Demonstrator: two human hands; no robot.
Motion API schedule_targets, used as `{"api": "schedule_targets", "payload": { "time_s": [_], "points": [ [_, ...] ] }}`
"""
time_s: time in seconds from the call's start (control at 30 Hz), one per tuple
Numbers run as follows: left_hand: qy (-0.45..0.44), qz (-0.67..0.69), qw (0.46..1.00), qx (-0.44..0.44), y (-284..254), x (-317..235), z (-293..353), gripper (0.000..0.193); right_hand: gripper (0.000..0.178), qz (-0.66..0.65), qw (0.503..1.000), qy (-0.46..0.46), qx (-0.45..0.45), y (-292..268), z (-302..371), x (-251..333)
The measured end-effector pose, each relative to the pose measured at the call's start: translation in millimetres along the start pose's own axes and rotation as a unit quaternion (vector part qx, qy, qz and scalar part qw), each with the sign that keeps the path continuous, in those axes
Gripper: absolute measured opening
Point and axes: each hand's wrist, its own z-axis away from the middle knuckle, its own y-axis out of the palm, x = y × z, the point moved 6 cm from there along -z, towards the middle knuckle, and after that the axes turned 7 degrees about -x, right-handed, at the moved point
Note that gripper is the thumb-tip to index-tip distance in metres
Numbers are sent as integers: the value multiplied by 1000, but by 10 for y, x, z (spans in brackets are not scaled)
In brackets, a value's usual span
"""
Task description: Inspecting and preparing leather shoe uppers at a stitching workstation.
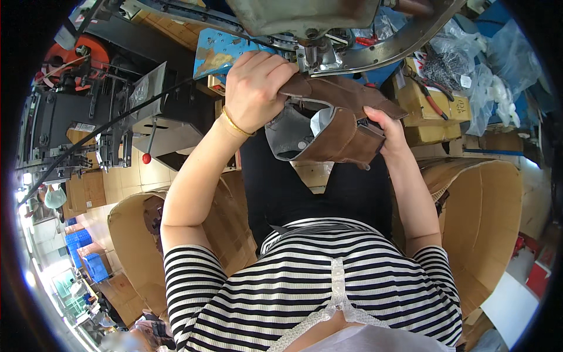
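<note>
A brown leather piece point(334, 138), folded into an open loop with a grey lining, is held up in front of me below a machine head point(319, 56). It looks like a shoe or boot upper, though its full shape is hidden. My left hand point(258, 88) is closed at its upper left edge, close to the machine's metal tip; the fingertips are partly hidden. On the right side, my right hand point(384, 132) grips the leather with the thumb on top and the fingers underneath. A pale patch point(321, 121) shows inside the loop.
A curved metal arm point(404, 50) arches over the work, beside a worn blue plate point(226, 53). Pliers point(431, 100) lie on a cardboard box point(431, 114) at right, near plastic bags point(487, 76). Large cartons point(484, 205) point(138, 234) flank my legs. A red-knobbed lever point(148, 154) is at left.
</note>
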Motion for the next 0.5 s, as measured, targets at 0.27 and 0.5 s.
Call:
{"api": "schedule_targets", "payload": {
  "time_s": [0.27, 0.5],
  "points": [
    [-51, 73, 996, 24, 110, 118, 48, 35, 37, 5, 997, 65, -39, -33, 25, -149],
    [-51, 66, 996, -23, 133, 109, 109, 23, 36, -10, 997, 44, -70, 20, 40, -75]
  ]
}}
